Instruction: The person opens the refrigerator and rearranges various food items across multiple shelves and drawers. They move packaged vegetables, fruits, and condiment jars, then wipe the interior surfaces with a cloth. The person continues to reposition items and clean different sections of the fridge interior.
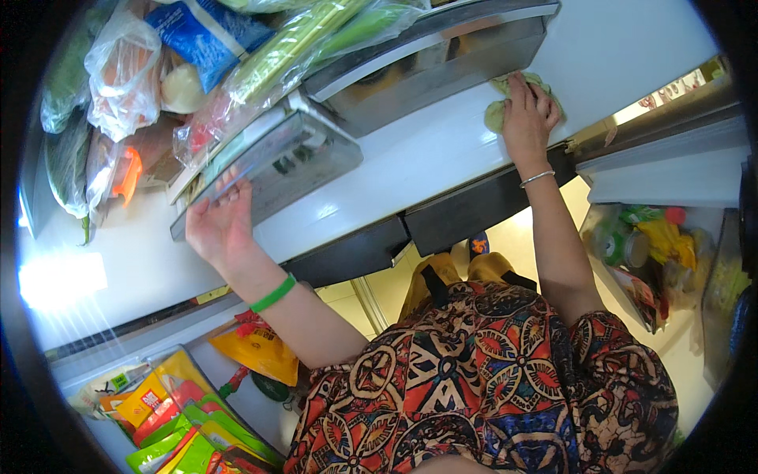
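Under the fingers of my right hand (529, 121) is a crumpled green cloth (495, 117), pressed to the white inner surface (432, 142) of an open refrigerator. My left hand (224, 222) grips the front edge of a clear plastic drawer (296, 160), which sits tilted outward; some fingertips show behind its clear wall. Beside it stands a second translucent drawer (426, 77) with a grey top edge. Above the left drawer, a plastic-wrapped bunch of long green vegetables (296, 53) lies across the shelf.
Bagged produce (124, 74), a blue packet (207, 35) and a wrapped eggplant-like vegetable (68, 172) crowd the upper left. The left door rack (219, 361) holds colourful packets (177, 415). Jars and packets fill the right door bin (645, 249). Dark drawer fronts (468, 207) run below.
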The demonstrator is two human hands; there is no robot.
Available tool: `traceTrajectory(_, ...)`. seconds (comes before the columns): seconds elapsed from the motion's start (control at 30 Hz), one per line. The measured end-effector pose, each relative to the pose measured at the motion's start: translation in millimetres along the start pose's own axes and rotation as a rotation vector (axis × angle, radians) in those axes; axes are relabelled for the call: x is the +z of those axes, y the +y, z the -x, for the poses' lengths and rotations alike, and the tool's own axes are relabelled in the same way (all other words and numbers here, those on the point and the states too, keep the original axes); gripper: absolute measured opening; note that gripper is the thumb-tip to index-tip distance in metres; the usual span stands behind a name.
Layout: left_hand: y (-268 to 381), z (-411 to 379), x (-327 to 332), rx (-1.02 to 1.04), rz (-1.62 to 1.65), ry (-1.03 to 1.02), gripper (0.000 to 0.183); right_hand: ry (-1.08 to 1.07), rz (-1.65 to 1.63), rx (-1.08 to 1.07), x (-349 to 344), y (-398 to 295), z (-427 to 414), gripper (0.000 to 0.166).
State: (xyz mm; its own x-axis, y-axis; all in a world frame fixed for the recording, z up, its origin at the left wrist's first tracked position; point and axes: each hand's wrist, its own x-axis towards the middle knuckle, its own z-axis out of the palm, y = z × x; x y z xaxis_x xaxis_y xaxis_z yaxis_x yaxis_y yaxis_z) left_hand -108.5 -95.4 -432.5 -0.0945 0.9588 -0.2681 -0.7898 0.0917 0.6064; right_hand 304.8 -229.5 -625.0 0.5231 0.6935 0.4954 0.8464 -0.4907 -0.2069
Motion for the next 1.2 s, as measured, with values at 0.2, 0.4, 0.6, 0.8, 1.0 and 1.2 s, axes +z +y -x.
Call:
traceTrajectory(0.2,-13,-52,-4,-0.01,0.02,-0.086,0.041,-0.079,-0.1,0.014,11,-6,1,0.053)
traceTrajectory(0.4,-16,-72,-17,-0.025,0.081,-0.159,0.031,-0.153,-0.196,-0.123,6,-54,31,0.052)
traceTrajectory(0.6,-63,-44,-52,0.176,-0.246,-0.184,0.016,-0.307,-0.353,-0.547,-16,-142,63,0.055)
traceTrajectory(0.8,-114,29,-93,0.149,-0.475,-0.205,0.017,-0.28,-0.183,-0.605,-20,-125,39,0.066)
traceTrajectory(1.0,-122,55,-91,-0.021,-0.766,-0.534,0.017,-0.195,0.037,-0.34,-21,-73,33,0.076)
traceTrajectory(1.2,-179,140,-125,-0.178,-1.035,-0.717,0.017,-0.198,0.001,-0.248,15,-64,27,0.077)
